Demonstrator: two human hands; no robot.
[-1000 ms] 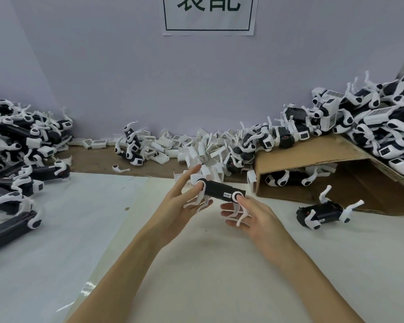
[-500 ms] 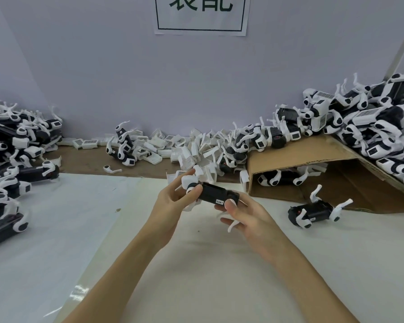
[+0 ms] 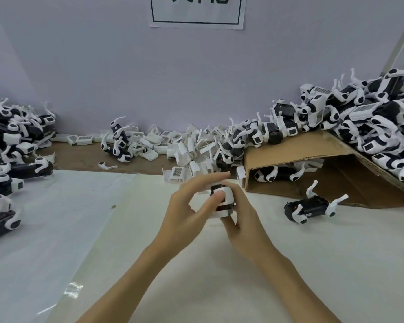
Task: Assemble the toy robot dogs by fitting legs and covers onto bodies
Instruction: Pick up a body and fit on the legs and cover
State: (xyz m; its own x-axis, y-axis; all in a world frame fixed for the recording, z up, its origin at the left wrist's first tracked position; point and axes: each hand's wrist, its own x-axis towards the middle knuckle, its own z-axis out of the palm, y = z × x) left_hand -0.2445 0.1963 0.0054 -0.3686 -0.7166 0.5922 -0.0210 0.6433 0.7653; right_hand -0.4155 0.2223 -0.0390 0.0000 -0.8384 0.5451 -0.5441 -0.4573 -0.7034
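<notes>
In the middle of the frame, the left hand (image 3: 187, 201) and the right hand (image 3: 240, 215) both grip one toy dog body (image 3: 222, 201) above the white sheet (image 3: 219, 276). It seems light, stiff plastic; its thin legs look fragile, so holding the trunk is safer. The cardboard box (image 3: 289, 157) edge stands near at right; free room lies toward lower frame.

White-covered worktop (image 3: 289, 264): toy robot dogs heaped left (image 3: 7, 145) and right (image 3: 371, 127), loose white covers (image 3: 184, 148), folded cardboard (image 3: 296, 150), perhaps plastic sheet (image 3: 44, 229).
</notes>
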